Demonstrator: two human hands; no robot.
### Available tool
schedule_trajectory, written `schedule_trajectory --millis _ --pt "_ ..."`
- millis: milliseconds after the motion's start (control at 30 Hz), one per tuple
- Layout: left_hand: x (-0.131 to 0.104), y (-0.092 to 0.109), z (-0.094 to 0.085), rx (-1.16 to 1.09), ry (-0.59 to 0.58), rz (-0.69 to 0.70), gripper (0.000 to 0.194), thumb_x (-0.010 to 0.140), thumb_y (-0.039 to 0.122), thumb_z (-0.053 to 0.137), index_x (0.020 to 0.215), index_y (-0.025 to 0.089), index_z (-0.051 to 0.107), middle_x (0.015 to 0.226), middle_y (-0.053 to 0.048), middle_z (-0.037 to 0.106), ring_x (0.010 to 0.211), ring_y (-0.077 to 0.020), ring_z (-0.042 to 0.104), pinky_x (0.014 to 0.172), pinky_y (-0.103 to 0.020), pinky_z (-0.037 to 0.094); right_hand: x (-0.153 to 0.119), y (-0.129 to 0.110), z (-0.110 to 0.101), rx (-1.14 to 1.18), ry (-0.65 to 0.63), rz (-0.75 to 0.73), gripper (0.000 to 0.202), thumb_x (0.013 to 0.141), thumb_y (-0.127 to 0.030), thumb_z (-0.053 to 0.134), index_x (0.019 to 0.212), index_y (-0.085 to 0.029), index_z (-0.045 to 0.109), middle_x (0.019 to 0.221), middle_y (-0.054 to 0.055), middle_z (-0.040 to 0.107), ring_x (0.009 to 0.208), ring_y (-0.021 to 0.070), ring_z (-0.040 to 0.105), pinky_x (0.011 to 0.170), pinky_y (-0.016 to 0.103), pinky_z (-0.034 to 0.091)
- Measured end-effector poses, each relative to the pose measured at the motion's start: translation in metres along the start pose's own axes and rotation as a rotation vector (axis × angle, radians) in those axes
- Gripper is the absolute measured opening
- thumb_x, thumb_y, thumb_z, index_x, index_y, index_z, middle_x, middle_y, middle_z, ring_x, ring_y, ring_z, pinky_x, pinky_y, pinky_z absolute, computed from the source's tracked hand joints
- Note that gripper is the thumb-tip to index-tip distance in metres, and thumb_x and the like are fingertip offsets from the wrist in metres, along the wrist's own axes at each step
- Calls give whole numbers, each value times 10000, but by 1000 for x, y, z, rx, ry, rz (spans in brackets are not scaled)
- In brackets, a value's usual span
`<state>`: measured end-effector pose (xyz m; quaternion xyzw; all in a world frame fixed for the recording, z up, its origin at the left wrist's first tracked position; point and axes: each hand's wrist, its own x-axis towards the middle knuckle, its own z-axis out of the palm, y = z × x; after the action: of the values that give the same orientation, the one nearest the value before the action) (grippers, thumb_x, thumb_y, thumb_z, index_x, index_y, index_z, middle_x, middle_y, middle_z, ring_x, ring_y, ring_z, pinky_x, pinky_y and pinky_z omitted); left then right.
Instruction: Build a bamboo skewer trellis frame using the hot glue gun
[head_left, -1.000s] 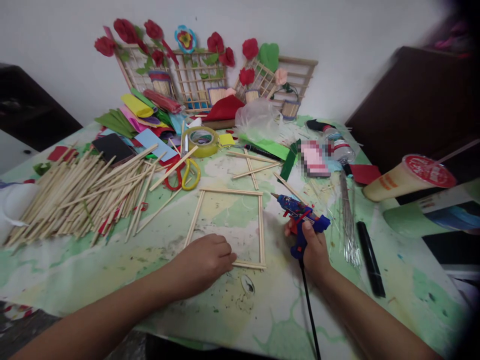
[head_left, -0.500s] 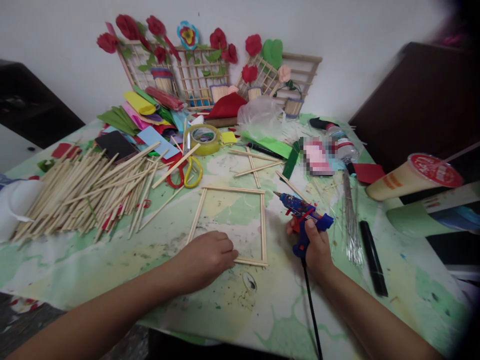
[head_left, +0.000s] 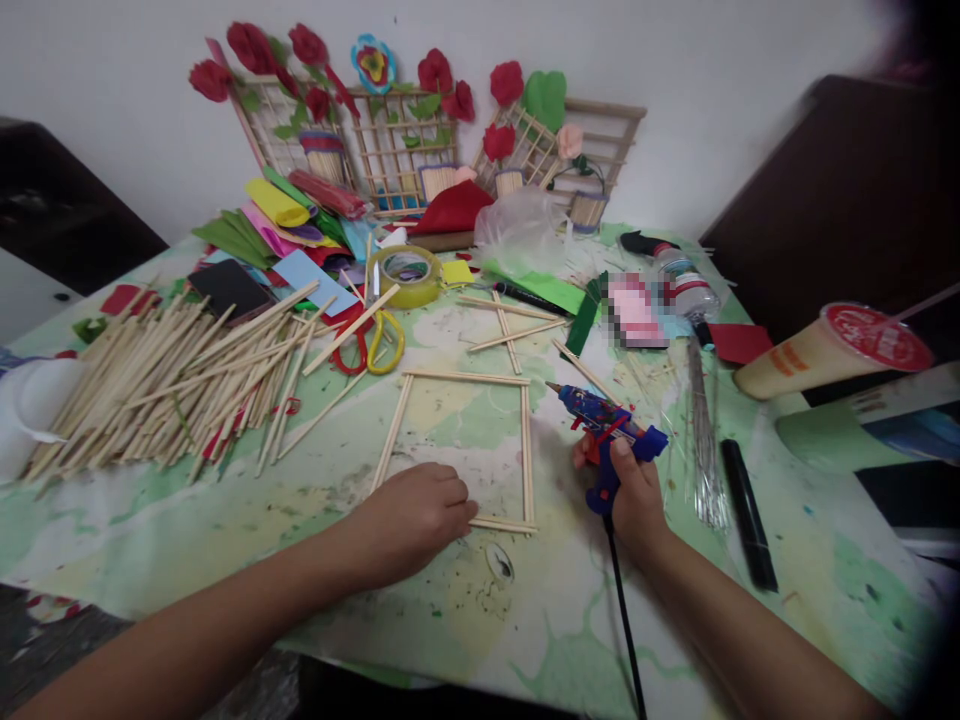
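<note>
A square frame of paired wooden sticks (head_left: 527, 450) lies flat on the table in front of me. My left hand (head_left: 424, 512) is closed on the frame's near side, its fingers pinched around the bottom stick and covering the near left corner. To the right of the frame, my right hand (head_left: 634, 490) grips a blue hot glue gun (head_left: 609, 425) by its handle. The gun's nozzle points up and left, just beyond the frame's right side and apart from it. A black cord runs from the handle toward the table's near edge.
Loose sticks (head_left: 150, 380) are heaped at the left, beside red-and-yellow scissors (head_left: 388, 342) and a tape roll (head_left: 409, 275). Lattices with paper flowers (head_left: 405, 150) lean on the wall. At the right are wires (head_left: 703, 440), a black marker (head_left: 748, 515) and a drink cup (head_left: 832, 350).
</note>
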<state>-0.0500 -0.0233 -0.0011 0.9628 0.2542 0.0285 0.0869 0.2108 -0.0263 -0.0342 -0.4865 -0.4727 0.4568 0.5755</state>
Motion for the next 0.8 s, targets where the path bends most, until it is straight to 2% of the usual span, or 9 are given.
schedule_trajectory --millis 167,233,300,400,467,567,700,733,800 --pt "-2 -3 -5 -66 36 -8 264 912 361 463 929 163 637 808 -65 625 799 -204 557 728 -328 429 1 -1 1 -13 7 10 358 863 -528 485 753 -201 581 667 10 569 665 160 531 657 303 393" --pt "-7 -11 -14 -100 146 -18 318 889 422 495 970 152 641 844 -79 644 809 -206 571 734 -332 448 0 -2 1 -26 28 22 369 846 -545 501 748 -199 585 663 14 574 662 166 537 651 307 400" --pt "-14 -22 -26 -135 326 -78 312 891 402 500 994 146 644 874 -87 662 828 -196 584 747 -326 462 -1 -4 2 -27 54 39 373 819 -559 527 755 -197 590 662 18 580 656 175 543 640 314 410" --pt "-26 -44 -45 -159 571 -292 246 905 327 488 934 156 663 844 -71 678 825 -168 601 763 -304 465 -2 -7 3 -31 71 56 363 800 -555 554 776 -196 600 670 25 587 653 182 550 633 319 422" --pt "-32 -57 -54 -176 618 -410 229 881 343 533 859 162 672 797 -54 679 782 -155 607 740 -289 465 -1 -7 2 -24 61 65 363 795 -558 555 775 -199 601 672 27 582 639 183 544 615 320 429" --pt "-35 -67 -61 -289 502 -393 245 852 375 573 775 163 670 728 -34 667 711 -136 599 692 -261 463 -1 -7 2 -27 53 71 348 803 -549 547 773 -207 602 667 28 578 643 187 545 597 316 436" --pt "-35 -62 -60 -393 60 -208 226 842 366 588 863 165 689 800 -48 665 775 -146 606 731 -254 463 0 -8 2 -48 45 52 347 805 -545 544 735 -209 602 663 30 576 657 186 550 614 311 444" --pt "-37 -58 -59 -384 -21 -193 227 836 366 595 896 168 688 823 -52 661 804 -156 606 747 -261 463 0 -8 3 -59 46 47 349 805 -543 544 724 -209 600 663 32 576 662 187 552 616 310 443" --pt "-42 -50 -57 -346 -73 -205 247 828 371 603 957 173 674 895 -63 651 875 -181 596 793 -287 460 0 -9 3 -65 62 43 341 807 -535 546 719 -210 601 667 32 577 674 189 556 619 308 444"
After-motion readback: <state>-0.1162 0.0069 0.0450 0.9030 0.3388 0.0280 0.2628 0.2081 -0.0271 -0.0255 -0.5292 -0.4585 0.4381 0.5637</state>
